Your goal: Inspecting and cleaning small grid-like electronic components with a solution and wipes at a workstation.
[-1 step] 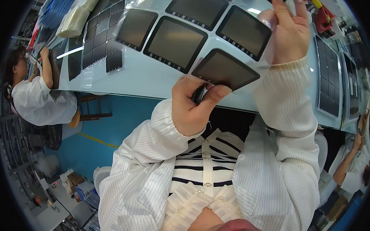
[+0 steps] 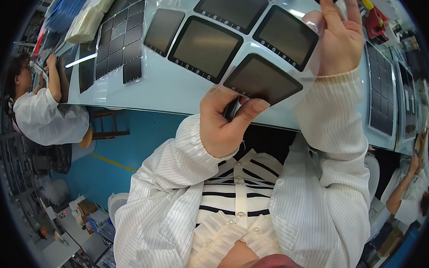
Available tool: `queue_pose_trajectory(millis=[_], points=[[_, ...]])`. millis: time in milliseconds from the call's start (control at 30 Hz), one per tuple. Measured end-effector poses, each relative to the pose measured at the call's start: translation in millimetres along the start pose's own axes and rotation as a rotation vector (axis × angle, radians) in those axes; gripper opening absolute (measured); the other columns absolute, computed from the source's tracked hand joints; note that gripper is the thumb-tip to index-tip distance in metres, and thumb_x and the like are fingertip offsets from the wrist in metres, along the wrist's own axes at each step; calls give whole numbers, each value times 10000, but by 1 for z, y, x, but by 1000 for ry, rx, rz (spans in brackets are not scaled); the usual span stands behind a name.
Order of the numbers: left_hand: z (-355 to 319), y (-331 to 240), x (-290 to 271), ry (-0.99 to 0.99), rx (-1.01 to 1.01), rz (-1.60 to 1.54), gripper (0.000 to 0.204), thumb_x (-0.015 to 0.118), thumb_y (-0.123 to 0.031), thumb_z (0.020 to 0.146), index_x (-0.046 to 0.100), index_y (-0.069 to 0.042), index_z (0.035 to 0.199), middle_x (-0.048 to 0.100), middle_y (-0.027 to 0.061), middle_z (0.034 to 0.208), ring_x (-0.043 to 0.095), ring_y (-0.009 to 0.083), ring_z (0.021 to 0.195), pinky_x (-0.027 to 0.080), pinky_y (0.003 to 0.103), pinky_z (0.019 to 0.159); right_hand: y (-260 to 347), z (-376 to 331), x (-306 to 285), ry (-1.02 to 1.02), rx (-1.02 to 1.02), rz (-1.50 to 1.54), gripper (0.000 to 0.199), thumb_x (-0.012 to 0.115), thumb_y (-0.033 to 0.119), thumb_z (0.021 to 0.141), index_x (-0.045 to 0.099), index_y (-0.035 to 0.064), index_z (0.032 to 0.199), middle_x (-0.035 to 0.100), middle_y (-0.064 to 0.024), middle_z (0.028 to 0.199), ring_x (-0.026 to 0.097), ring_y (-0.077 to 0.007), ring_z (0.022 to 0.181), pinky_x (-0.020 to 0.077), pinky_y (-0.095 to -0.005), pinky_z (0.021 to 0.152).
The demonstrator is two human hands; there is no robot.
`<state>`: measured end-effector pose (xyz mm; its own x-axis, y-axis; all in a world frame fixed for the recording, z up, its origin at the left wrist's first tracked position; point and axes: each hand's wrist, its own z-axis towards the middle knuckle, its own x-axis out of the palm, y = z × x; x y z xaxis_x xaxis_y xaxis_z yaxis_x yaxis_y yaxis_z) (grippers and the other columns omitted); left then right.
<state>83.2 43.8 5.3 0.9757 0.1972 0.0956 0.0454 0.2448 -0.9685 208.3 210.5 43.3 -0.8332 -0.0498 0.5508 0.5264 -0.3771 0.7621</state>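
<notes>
Fingers of the left hand [image 2: 226, 122] pinch the near edge of a dark square panel [image 2: 262, 80] held above the table's [image 2: 178, 92] edge — right hand [image 2: 338, 39] lifts clear film [image 2: 313, 24] off it; beyond, similar panels [image 2: 204, 48] lie flat.

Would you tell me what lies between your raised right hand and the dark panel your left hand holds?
In the head view, a clear film stretches from the right hand down to the dark panel pinched by the left hand.
</notes>
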Motion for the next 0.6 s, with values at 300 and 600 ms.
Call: queue_pose_trajectory(millis=[300,600], points=[[4,-5,3,56,-439,-371,398,429,-310,1037,471,-18,1303,575,73,973,440,96,731,389,217,669,46,2,14,57,-233,-134,337,576,54,953,520,69,1286,682,-30,862,481,-50,458,360,-188,412],[14,-10,8,67,-539,-733,375,579,-438,937,504,-70,946,505,25,884,451,120,727,390,261,625,26,-44,14,151,-154,-244,483,618,77,934,388,-40,1342,669,-87,744,594,-141,522,388,-248,480]])
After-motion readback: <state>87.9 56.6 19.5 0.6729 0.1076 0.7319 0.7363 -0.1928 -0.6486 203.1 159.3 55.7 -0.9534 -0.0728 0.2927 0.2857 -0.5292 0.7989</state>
